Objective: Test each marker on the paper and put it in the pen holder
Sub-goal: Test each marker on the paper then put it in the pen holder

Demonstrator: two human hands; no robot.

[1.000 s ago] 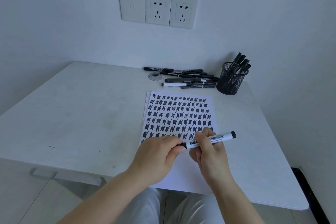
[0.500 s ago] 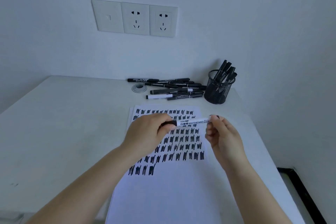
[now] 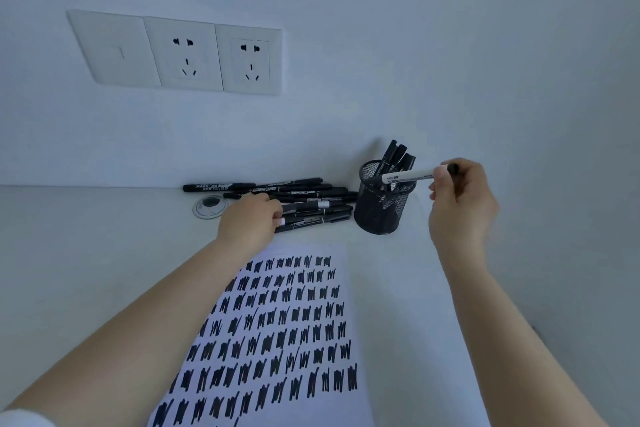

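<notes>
My right hand [image 3: 462, 204] pinching white-barrelled whiteboard marker [image 3: 407, 176] over black mesh pen holder [image 3: 381, 208] far right, my left hand [image 3: 251, 222] gripping a marker in black marker pile [image 3: 304, 198], scribbled white paper [image 3: 284, 329] near

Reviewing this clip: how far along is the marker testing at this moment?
Done: several markers stand in the pen holder, and the paper is covered in test scribbles. In hand: the right hand holds a white marker over the holder. Left: the left hand reaches into a pile of markers lying on the table.
</notes>
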